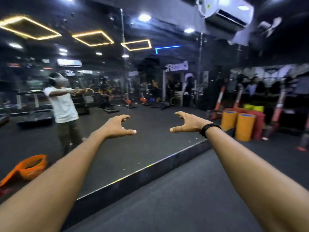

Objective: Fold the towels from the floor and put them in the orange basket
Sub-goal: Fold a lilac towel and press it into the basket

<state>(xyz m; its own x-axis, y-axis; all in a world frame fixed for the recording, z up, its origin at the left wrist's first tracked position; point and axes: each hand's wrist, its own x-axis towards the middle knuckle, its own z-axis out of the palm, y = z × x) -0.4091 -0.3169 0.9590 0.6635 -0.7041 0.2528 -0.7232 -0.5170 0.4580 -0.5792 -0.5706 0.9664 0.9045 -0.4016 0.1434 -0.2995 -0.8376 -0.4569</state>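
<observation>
Both my arms stretch straight out in front of me toward a large wall mirror. My left hand (119, 125) and my right hand (187, 123) hang in the air about a forearm's width apart, fingers loosely curled, thumbs pointing at each other, holding nothing. An orange basket (32, 166) shows at the lower left as a reflection in the mirror, lying tilted on the dark floor. No towel is in view.
The mirror's bottom edge (150, 166) runs diagonally across the dark rubber floor. A person's reflection (64, 104) with outstretched arms stands in the mirror at left. Orange cylinders (245, 128), red and yellow pads and gym racks stand at right.
</observation>
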